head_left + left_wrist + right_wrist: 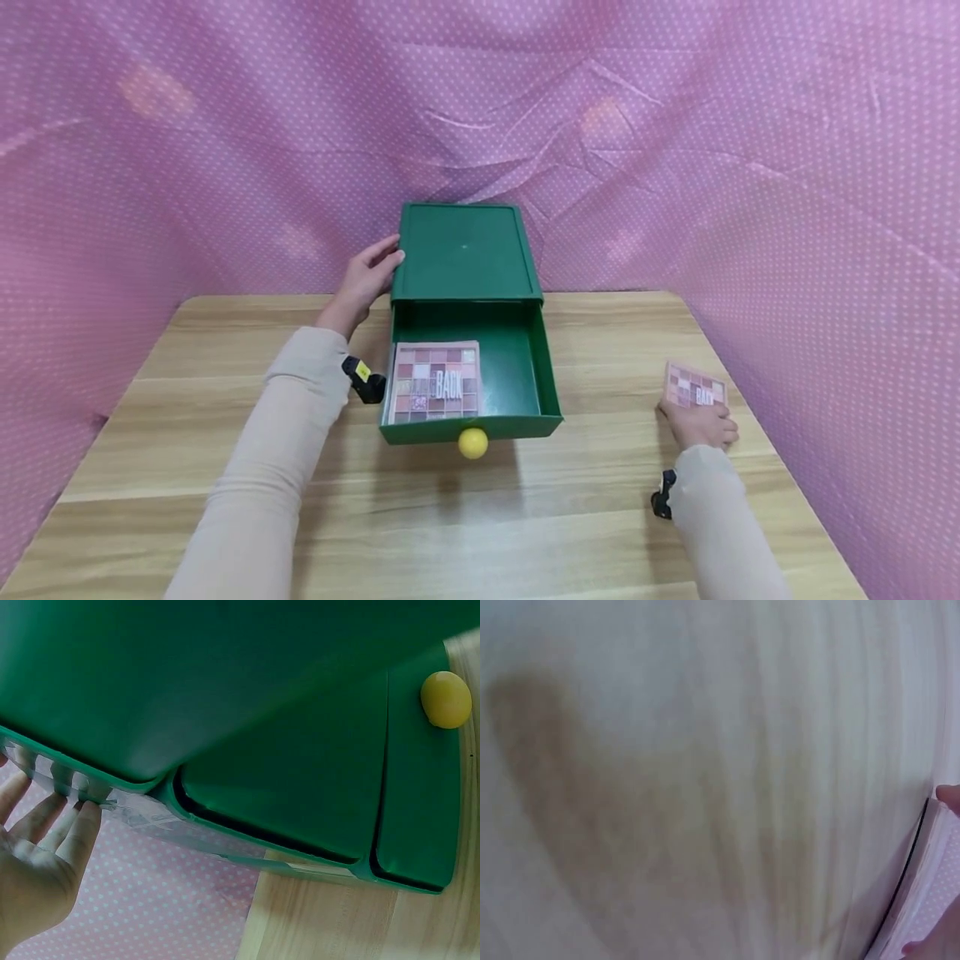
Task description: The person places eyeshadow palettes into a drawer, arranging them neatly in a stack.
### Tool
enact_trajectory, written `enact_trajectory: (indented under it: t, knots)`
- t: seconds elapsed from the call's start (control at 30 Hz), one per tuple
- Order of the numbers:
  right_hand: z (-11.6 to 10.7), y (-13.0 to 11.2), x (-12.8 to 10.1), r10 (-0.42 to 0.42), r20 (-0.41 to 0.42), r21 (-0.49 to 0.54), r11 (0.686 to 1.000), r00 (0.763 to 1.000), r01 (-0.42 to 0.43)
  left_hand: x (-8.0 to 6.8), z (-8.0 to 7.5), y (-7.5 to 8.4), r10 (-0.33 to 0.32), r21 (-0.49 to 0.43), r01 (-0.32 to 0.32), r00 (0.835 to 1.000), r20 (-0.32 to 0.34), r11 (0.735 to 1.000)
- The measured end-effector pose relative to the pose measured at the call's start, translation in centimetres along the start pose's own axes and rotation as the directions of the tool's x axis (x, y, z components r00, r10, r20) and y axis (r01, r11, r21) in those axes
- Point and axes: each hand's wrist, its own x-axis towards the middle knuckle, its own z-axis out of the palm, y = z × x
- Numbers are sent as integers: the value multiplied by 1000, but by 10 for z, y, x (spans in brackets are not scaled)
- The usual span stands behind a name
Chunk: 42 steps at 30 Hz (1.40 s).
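Note:
A green drawer box (467,250) stands at the table's back with its drawer (513,367) pulled out; a yellow round knob (473,443) is on the front. Inside, at the left, lies a pink eyeshadow palette (435,383) lettered "BACK". My left hand (363,283) touches the box's left side with extended fingers (82,832). Far to the right, my right hand (701,425) grips the near end of another pink eyeshadow palette (696,387), thumb at its left edge and fingers at its right. Only the palette's edge (907,889) and two fingertips show in the right wrist view.
The wooden table (600,500) runs under everything. A pink dotted cloth (600,150) hangs behind the box and along both sides. Each sleeved wrist carries a small black camera (364,381).

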Motion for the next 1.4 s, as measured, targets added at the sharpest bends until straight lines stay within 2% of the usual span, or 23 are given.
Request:
enact_trajectory:
  t: [0.27, 0.47, 0.67, 0.73, 0.87, 0.97, 1.23, 1.4]
  knots:
    - [-4, 8, -2, -70, -46, 12, 997, 997, 70, 2, 3, -1, -6, 10, 6, 1000, 0, 1000]
    - [-9, 6, -6, -121, -51, 79, 989, 991, 124, 2, 5, -2, -13, 9, 13, 1000, -4, 1000]
    - [-20, -14, -14, -158, -33, 194, 968, 987, 162, 3, 7, -2, -9, -3, 9, 1000, -1, 1000]
    - [-27, -25, -18, -189, -35, 199, 961, 981, 192, 3, 7, -2, -9, -4, 9, 1000, -2, 1000]
    - [-40, -48, -30, -272, -55, 187, 942, 961, 278, 3, 5, -2, -7, 0, 7, 1000, -6, 1000]
    - [-49, -62, -40, -332, -62, 220, 916, 941, 337, 3, 4, -2, 0, -4, 0, 1000, -5, 1000]
    - [-69, -88, -68, -491, -61, 314, 817, 869, 483, 0, 1, 1, 3, 6, -3, 1000, -1, 1000]
    - [-83, -103, -88, -550, -75, 336, 772, 832, 540, 0, 0, 2, 7, 10, -7, 1000, 2, 1000]
